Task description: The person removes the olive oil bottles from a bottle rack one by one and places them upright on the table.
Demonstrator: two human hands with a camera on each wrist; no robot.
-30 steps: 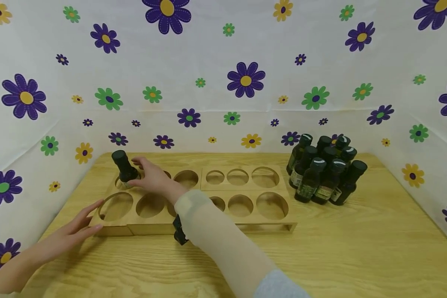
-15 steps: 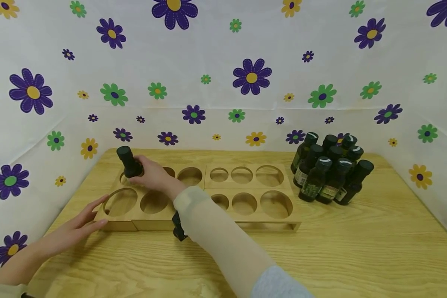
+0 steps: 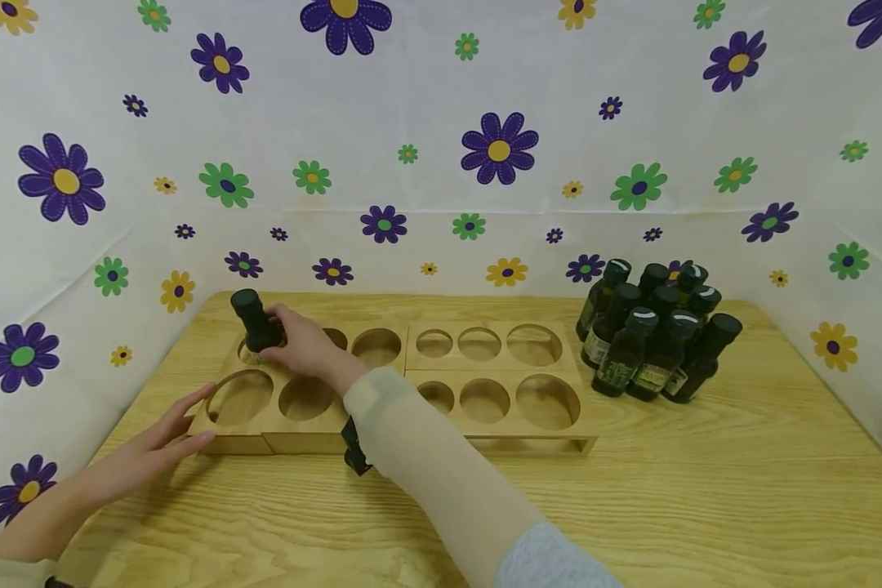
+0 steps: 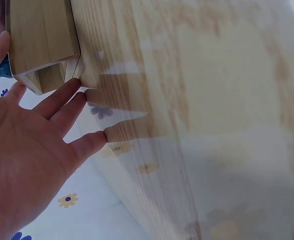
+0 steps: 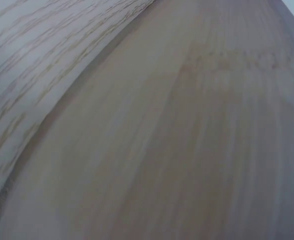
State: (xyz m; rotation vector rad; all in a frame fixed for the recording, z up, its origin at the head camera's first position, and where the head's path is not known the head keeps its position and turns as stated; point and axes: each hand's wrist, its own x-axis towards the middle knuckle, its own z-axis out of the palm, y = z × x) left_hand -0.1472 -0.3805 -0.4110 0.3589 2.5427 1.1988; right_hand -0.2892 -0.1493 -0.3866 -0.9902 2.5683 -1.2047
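Observation:
My right hand [image 3: 303, 347] grips a dark glass bottle [image 3: 253, 318] with a black cap. The bottle stands upright in the back-left hole of a wooden rack [image 3: 406, 392], its lower part down inside the hole. At the rack's front-left corner, my left hand [image 3: 150, 445] is spread, thumb on the front and fingers along the end. Seen from the left wrist, that hand [image 4: 32, 155] has straight fingers, with some fingertips at the rack's end panel [image 4: 44, 30]. The right wrist view is filled by blurred wood, and neither the hand nor the bottle shows there.
Several dark bottles [image 3: 621, 359] stand close together on the table [image 3: 669, 490], right of the rack. Round holes of differing sizes run in two rows along the rack. A white flowered cloth [image 3: 426, 98] hangs behind and at both sides.
My right fingers have closed in around the bottle, which keeps its place in the hole. The left hand stays at the rack's corner. The head view has shifted slightly.

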